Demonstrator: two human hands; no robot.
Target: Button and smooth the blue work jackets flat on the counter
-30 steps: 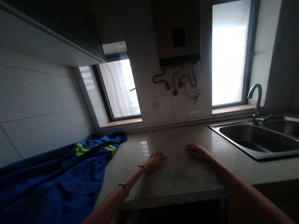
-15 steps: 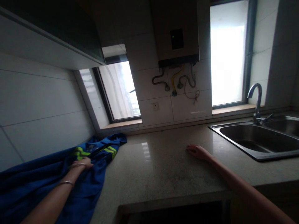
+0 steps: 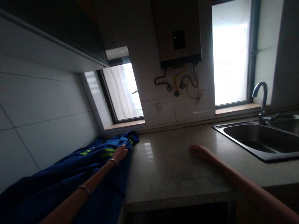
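Left hand: the left hand (image 3: 121,153) was on the blue cloth (image 3: 67,180), near its right edge and by a yellow-green stripe (image 3: 108,152); the fingers were bent in and closed on a bit of the cloth
Arm: one shiny bracelet (image 3: 114,161) went round the left wrist, and another sat higher up
Blue cloth: it lay in a wrinkly heap at the left end of the stone counter (image 3: 168,177), beside the white tiles
Right hand: the right hand (image 3: 201,151) lay flat on the counter, holding nothing, well apart from the cloth
Sink: the metal sink (image 3: 265,156) was on the right, with a curvy tap (image 3: 263,105) at its back
Wall: a big box (image 3: 178,18) hung high between two bright windows, with bendy pipes under it and a socket (image 3: 158,107) lower down
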